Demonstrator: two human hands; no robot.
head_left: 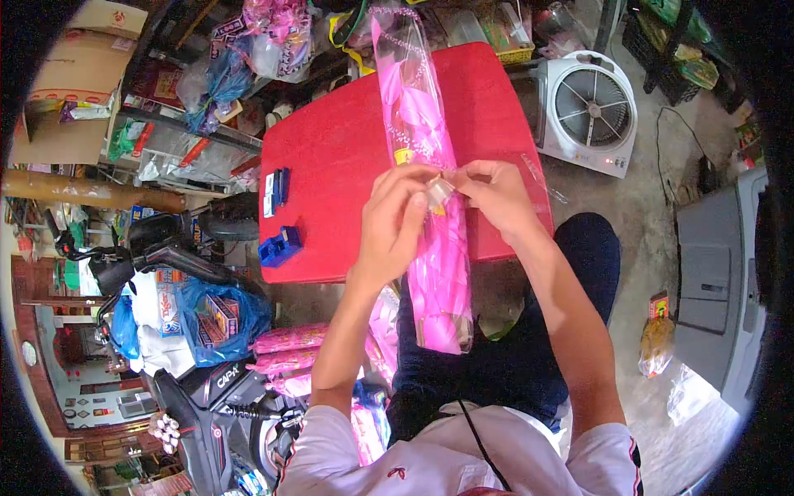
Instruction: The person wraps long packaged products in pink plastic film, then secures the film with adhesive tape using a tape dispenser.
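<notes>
Lying lengthwise across the red table (pixel 327 124), reaching past its far edge and, at the near end, over the dark trousers (pixel 513 355): a long pink package (pixel 444 264) in clear, partly patterned film, with a small yellow label (pixel 403 155) near the middle. Holding a small shiny strip (pixel 439 193) over the package with 2 hands. With the left hand (pixel 393 211), fingers curled and thumb bent in, gripping the strip from the left side. With the right hand (pixel 496 197), pinching at its upper edge, thumb and index finger close together, right beside the left fingertips.

Resting on the left part of the table, a blue tape dispenser (pixel 279 246) and, just beyond, small blue-and-white boxes (pixel 275 192). Lying at the right edge, a crumpled clear wrapper (pixel 542 178).

Standing on the floor beyond the table's right side, a white box fan (pixel 589 112). Farther right, a grey cabinet (pixel 711 281), with a yellow packet (pixel 656 347) on the floor near it. To the left, a blue plastic bag (pixel 223 322), more pink packages (pixel 289 351) and a black motorbike (pixel 198 413). Stacked at upper left, cardboard boxes (pixel 78 83).
</notes>
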